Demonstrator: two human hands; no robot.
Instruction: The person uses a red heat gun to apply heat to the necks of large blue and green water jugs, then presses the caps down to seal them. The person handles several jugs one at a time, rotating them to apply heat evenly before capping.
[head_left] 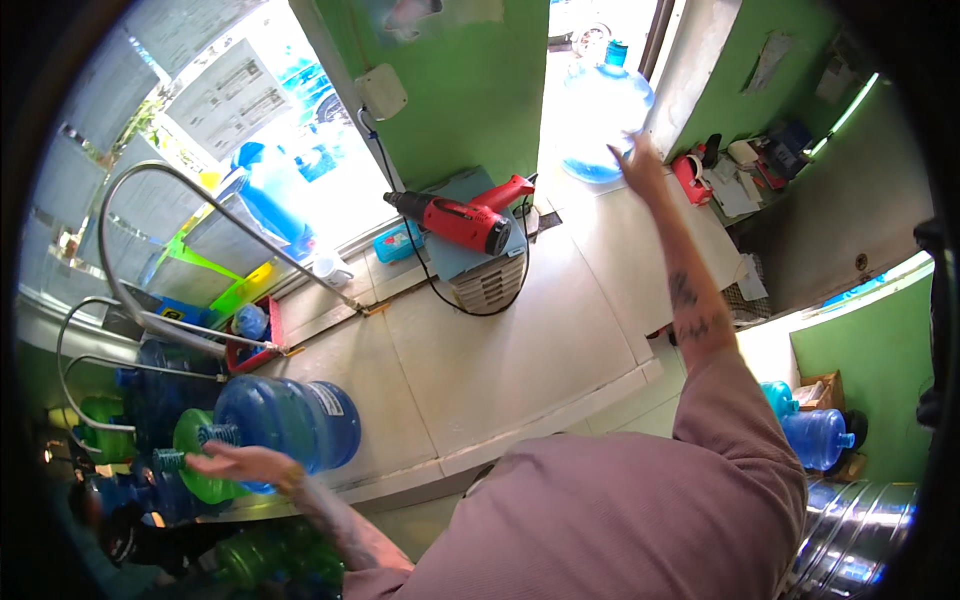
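The right hand (638,160) is stretched out to the far end of the tiled tabletop (500,360), its open grip laid against the side of a large blue water jug (603,118) that stands upright in the bright doorway, long axis vertical and capped neck pointing up. The left hand (240,463) hovers, fingers spread and holding nothing, over a second blue jug (295,420) lying on its side at the tabletop's near left edge, its neck pointing left toward a green bottle (200,455).
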